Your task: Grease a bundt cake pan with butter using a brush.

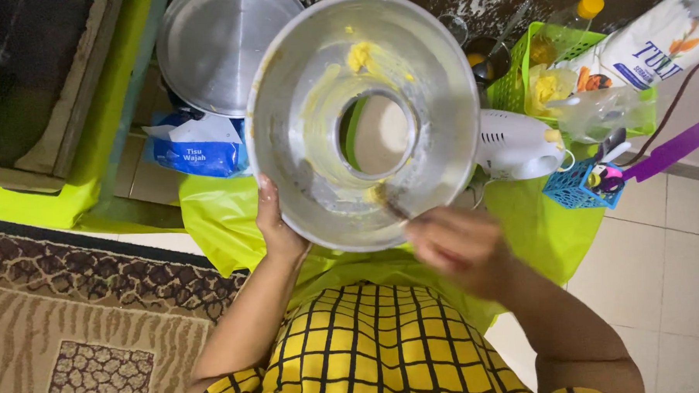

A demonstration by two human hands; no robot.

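So the round silver metal ring-shaped cake pan with the hollow centre tube (pixel 316 136) was held up off the floor and tipped so its open mouth faced straight back at the person, tube pointing toward the camera rather than up. The left hand (pixel 277 226) was curled around the lower-left rim, thumb on the edge, clearly carrying the pan's weight. The right hand (pixel 456 247) was just beside the lower-right rim, motion-blurred, fingers pinched shut on a thin dark-handled utensil (pixel 392 206) whose tip reached inside onto the bottom wall, right where a smear of yellow batter or butter (pixel 376 192) sat; couldn't tell what kind of utensil it was. Another yellow dab (pixel 360 57) clung to the top of the inner wall, on the far side from that tip, so well apart from the right hand and across the tube. Behind the pan lay a white electric hand mixer (pixel 518 144) on the lime-green plastic sheet (pixel 218 216), a flat silver lid (pixel 220 46) up left, and a green plastic basket (pixel 520 78) off to the right.
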